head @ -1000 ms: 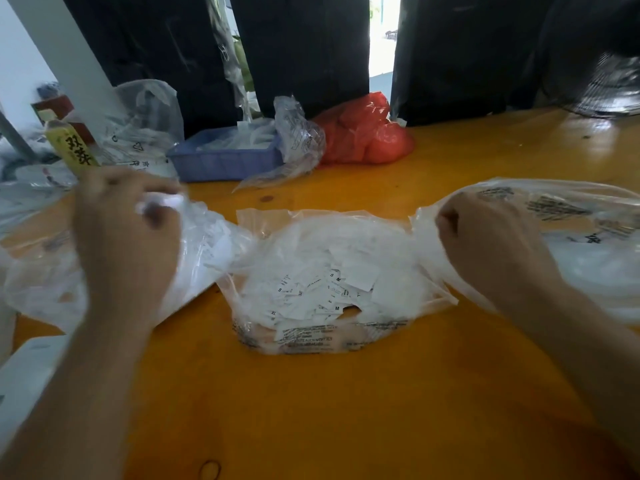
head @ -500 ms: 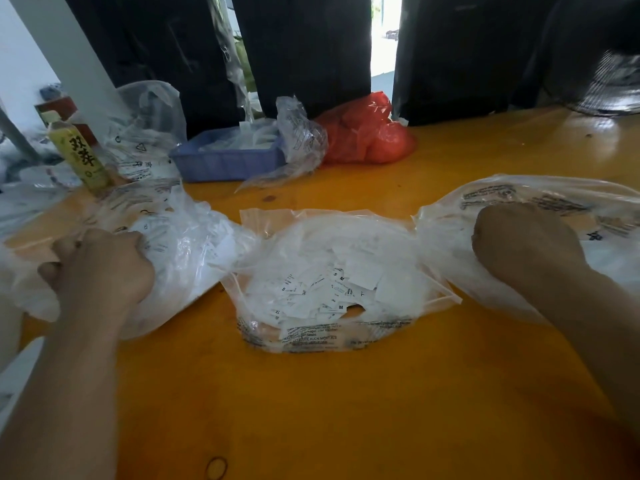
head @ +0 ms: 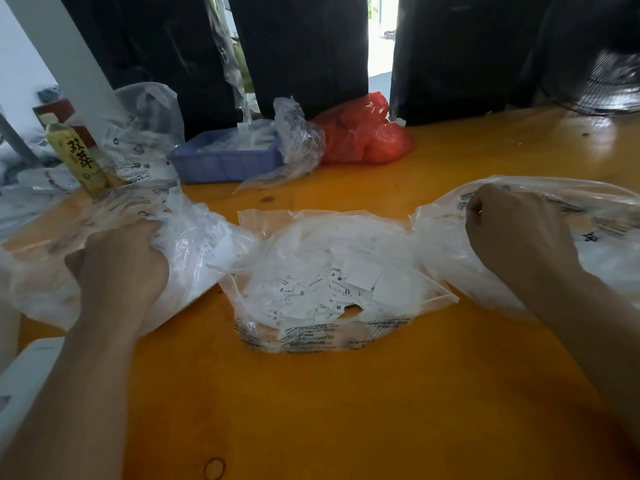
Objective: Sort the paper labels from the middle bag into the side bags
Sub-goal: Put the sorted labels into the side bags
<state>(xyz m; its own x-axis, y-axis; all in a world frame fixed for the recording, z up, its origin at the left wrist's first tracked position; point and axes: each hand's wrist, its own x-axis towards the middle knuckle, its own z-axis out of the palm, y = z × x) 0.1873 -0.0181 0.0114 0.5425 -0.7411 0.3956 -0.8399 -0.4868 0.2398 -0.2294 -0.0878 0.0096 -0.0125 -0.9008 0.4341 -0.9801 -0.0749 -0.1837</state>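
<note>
Three clear plastic bags lie in a row on the orange table (head: pixel 346 410). The middle bag (head: pixel 332 337) holds a heap of small white paper labels (head: pixel 322 292) printed with size letters. My left hand (head: pixel 121 268) is curled and grips the crumpled plastic of the left bag (head: pixel 194 237), which has white labels inside. My right hand (head: pixel 516 233) is fisted on the upper film of the right bag (head: pixel 450 258), fingers curled into the plastic. Whether either hand also holds labels is hidden.
Behind the bags stand a blue tray (head: pixel 225 164) with white papers, a crumpled clear bag (head: pixel 298 140), a red plastic bag (head: pixel 363 133), a yellow bottle (head: pixel 78 157) and more clear bags at the far left. Dark fabric hangs behind. A white object (head: pixel 24 372) lies at the near left.
My left hand dropped from above the left bag down onto it and then slid right, gripping the plastic. My right hand shifted right and slightly up along the right bag.
</note>
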